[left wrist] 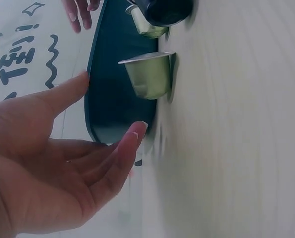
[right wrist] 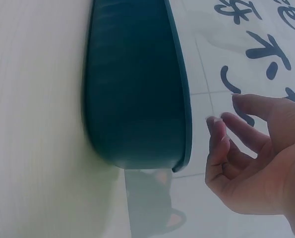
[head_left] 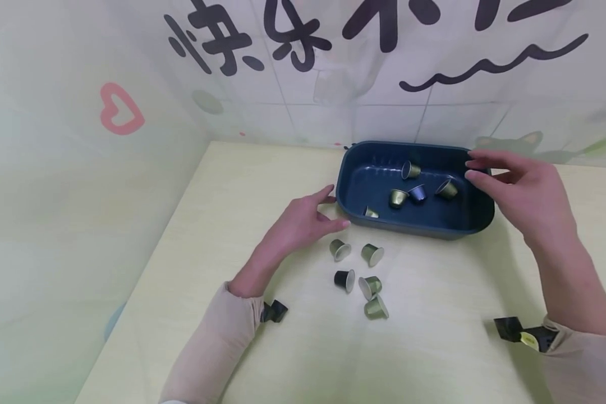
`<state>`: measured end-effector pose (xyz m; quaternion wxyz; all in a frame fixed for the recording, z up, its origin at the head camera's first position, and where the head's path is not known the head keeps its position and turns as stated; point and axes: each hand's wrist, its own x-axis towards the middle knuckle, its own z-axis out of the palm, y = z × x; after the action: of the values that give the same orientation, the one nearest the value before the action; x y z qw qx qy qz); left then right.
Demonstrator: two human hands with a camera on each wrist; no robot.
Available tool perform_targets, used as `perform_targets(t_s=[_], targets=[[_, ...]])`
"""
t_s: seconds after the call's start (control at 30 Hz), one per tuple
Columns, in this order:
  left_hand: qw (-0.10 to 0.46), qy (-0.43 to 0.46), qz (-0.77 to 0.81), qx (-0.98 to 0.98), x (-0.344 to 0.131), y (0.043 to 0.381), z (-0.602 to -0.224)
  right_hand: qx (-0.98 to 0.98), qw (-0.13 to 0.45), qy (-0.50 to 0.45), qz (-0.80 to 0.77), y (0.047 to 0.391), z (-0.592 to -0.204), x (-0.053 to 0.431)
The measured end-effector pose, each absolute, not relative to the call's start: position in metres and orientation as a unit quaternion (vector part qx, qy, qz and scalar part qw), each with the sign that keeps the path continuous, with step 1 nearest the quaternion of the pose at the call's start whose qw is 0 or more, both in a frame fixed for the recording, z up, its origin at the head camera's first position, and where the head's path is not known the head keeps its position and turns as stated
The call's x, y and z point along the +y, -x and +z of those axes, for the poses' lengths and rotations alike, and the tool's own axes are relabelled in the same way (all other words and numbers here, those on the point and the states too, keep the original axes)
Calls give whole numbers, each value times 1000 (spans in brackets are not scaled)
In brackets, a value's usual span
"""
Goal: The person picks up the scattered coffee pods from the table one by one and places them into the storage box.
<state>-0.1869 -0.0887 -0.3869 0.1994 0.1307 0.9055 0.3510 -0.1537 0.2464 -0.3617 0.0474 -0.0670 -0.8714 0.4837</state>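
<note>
A dark blue rectangular bin [head_left: 409, 226] stands by the back wall, with several coffee capsules lying in it, among them a blue capsule [head_left: 418, 193] and a gold-green capsule [head_left: 398, 198]. My left hand [head_left: 303, 223] is at the bin's left end, thumb and fingers spread apart, nothing between them. Over the right end of the bin is my right hand [head_left: 530, 193]; its fingers are loosely bent and hold nothing, and in the right wrist view it appears above the rim. In front of the bin lie several green capsules [head_left: 372, 254] and a black capsule [head_left: 343, 280], tipped on their sides.
The pale wooden table [head_left: 434, 348] meets a wall sheet [head_left: 293, 120] with dark lettering close behind the bin. A pink heart [head_left: 121, 109] is printed on the left sheet. Small black devices [head_left: 274, 311] sit at both sleeve cuffs.
</note>
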Motion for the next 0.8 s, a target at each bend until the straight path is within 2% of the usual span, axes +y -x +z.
perform_targets(t_s=[0.43, 0.8], targets=[[204, -139, 320, 915, -97, 173, -392, -835, 29, 95, 541, 143, -368, 264], [210, -132, 319, 915, -103, 166, -390, -829, 43, 88, 550, 138, -377, 268]])
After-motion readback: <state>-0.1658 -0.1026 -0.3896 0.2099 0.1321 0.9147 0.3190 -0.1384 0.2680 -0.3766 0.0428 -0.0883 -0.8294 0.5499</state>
